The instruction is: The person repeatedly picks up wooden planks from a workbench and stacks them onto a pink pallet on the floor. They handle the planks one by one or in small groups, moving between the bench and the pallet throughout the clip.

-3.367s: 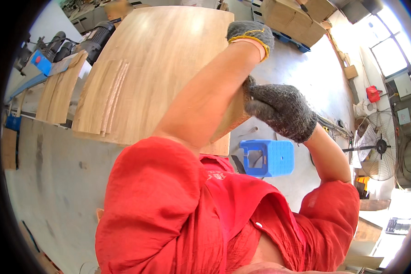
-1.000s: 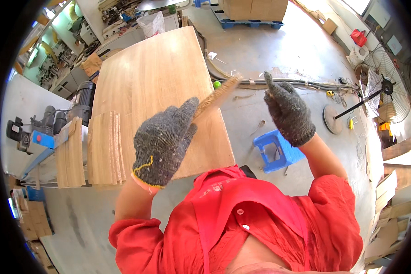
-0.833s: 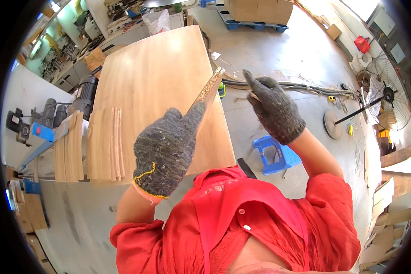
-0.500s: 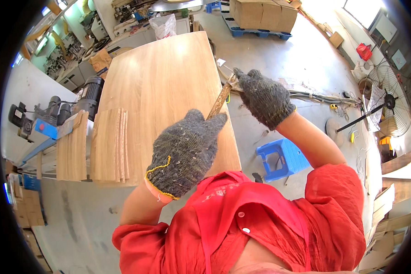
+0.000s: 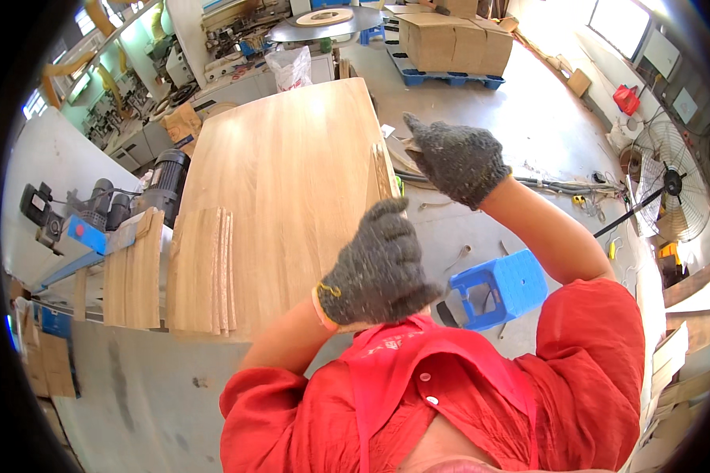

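A narrow wooden strip [image 5: 381, 172] with a pale face and rough speckled edge lies at the right side of the large wood-grain board [image 5: 284, 158]. My left hand [image 5: 379, 264], in a dark grey knit glove, is just nearer than the strip, its upper finger at the strip's near end. Its fingers are apart, and nothing shows in them. Whether it touches the strip is unclear. My right hand [image 5: 461, 162], gloved alike, hovers right of the board with fingers closed. A small pale bit shows at its fingertips, too small to name.
Several narrow wood-grain boards [image 5: 201, 268] are stacked at the near left, beside a dark motor [image 5: 168, 177]. A blue plastic stool [image 5: 497, 288] stands on the floor at right. Beyond are cables [image 5: 560, 185], a floor fan [image 5: 670, 183] and cardboard boxes [image 5: 454, 43] on a blue pallet.
Both hands held the strip between them; now it lies at the board's right edge. My left hand has moved right and opened. My right hand has come away from the strip.
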Action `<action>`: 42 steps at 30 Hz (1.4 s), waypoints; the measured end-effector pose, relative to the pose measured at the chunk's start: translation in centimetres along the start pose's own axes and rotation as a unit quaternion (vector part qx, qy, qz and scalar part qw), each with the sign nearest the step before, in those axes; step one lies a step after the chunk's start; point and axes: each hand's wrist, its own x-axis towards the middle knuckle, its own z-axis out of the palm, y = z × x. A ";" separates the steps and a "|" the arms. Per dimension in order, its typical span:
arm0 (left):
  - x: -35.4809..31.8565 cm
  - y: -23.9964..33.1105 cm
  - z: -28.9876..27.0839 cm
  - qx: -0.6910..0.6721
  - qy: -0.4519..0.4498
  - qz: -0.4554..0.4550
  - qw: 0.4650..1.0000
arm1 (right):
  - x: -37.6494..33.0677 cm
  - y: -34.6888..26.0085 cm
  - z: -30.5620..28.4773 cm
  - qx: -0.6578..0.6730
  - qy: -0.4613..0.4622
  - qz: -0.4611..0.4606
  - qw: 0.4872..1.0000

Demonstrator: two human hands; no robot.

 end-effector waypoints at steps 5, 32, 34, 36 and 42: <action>-0.7 2.3 1.1 -0.050 0.034 0.023 0.998 | -1.9 0.6 -0.5 0.024 -0.009 -0.110 0.994; -1.8 1.8 0.5 -0.037 0.086 0.005 0.996 | 2.2 -1.5 0.8 -0.100 -0.043 -0.186 0.977; -0.9 3.3 1.9 -0.085 0.078 0.079 0.990 | 1.5 8.2 8.0 -0.140 -0.066 -0.065 0.986; -1.7 4.1 1.3 -0.127 -0.004 0.089 0.988 | 3.3 6.0 5.5 -0.193 -0.262 -0.022 0.945; -1.6 1.2 0.4 -0.061 0.097 0.018 0.993 | 2.3 3.1 1.8 -0.086 -0.056 -0.046 0.994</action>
